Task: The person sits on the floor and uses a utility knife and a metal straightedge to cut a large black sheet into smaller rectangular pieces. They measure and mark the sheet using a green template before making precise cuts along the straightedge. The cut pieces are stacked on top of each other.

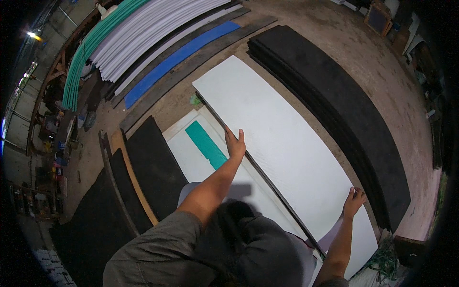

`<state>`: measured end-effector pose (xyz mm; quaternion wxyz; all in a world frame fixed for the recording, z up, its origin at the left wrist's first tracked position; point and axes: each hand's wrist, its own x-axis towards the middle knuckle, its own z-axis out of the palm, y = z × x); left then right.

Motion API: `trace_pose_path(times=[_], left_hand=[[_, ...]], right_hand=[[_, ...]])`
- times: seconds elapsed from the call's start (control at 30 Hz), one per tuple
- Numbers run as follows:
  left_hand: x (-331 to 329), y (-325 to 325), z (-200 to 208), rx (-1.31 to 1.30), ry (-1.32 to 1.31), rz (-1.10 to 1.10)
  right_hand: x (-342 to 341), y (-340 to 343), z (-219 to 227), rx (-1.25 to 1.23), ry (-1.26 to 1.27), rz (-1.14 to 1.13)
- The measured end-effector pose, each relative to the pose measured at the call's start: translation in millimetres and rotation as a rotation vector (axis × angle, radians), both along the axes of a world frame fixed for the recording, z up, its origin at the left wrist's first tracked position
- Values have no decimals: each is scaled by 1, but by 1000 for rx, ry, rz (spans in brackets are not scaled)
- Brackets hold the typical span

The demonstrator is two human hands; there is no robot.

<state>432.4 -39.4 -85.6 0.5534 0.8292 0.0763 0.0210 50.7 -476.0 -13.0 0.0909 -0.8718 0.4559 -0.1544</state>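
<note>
A long white sheet (282, 129) lies across the middle, with a dark strip (275, 193) along its near edge. My left hand (234, 145) rests at that near edge, thumb raised and fingers apart, touching the strip. Over at the far right edge, my right hand (354, 203) has its bent fingers closed on the rim of the white sheet. A lavender-grey patch shows beside my right forearm; whether it is shadow or a lifted part, I cannot tell. Left of the sheet, a green strip (206, 144) lies on another pale sheet (179, 135).
A thick stack of black sheets (334, 91) lies beyond the white sheet. Far left are stacked white sheets (143, 38), green sheets (76, 71) and a blue strip (181, 62). Black sheets (153, 158) and a wooden strip (134, 177) lie left of my legs.
</note>
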Motion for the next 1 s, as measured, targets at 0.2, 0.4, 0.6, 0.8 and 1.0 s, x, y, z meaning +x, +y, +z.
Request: trace_pose_path(times=[0.2,0.4,0.6,0.8,1.0], left_hand=[[-10,0,23,434,-127,11],[-14,-8,69,842,-219,-448],[-14,1,51,793,-455,-366],[-11,-2,62,696,-219,-431],[-12,-3,66,574,-85,-488]], right_hand=[[91,76,21,-40,166,566],[227,176,35,52,385,906],[354,225,19,-29,300,1159],[417,258,2,-17,475,1224],[415,255,9,-2,483,1269]])
